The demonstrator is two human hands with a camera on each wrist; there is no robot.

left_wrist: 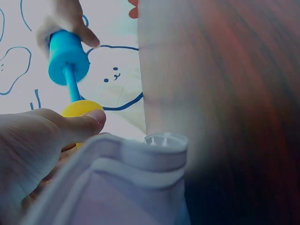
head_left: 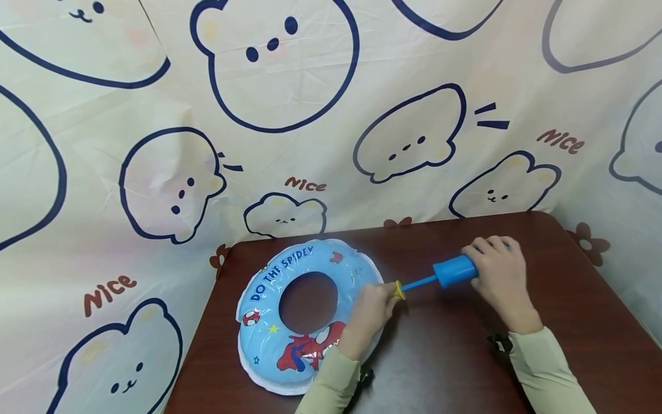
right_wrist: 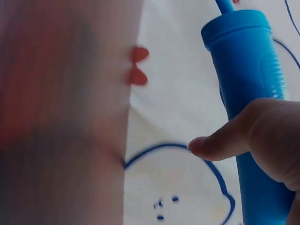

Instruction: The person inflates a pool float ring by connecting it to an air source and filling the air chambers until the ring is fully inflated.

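Note:
A blue hand pump (head_left: pixel 455 271) is held above the table between both hands. My right hand (head_left: pixel 499 276) grips its thick barrel (right_wrist: pixel 248 70), the thumb lying along one side. From the barrel a thin blue rod (head_left: pixel 420 282) runs left to a yellow round end piece (left_wrist: pixel 82 108). My left hand (head_left: pixel 369 313) holds that yellow piece, thumb pressed on it; its other fingers are mostly hidden. Below and left of this hand lies a light blue inflatable swim ring (head_left: pixel 264 345) with a red cartoon figure and lettering. The ring's pale seamed edge (left_wrist: pixel 140 161) passes close beside the left thumb.
The dark brown wooden table (head_left: pixel 439 362) carries the ring on its left part. Behind and beside it hangs a cream cloth (head_left: pixel 320 155) printed with blue-outlined bears and the word "Nice". Dark straps (head_left: pixel 500 343) sit at both wrists.

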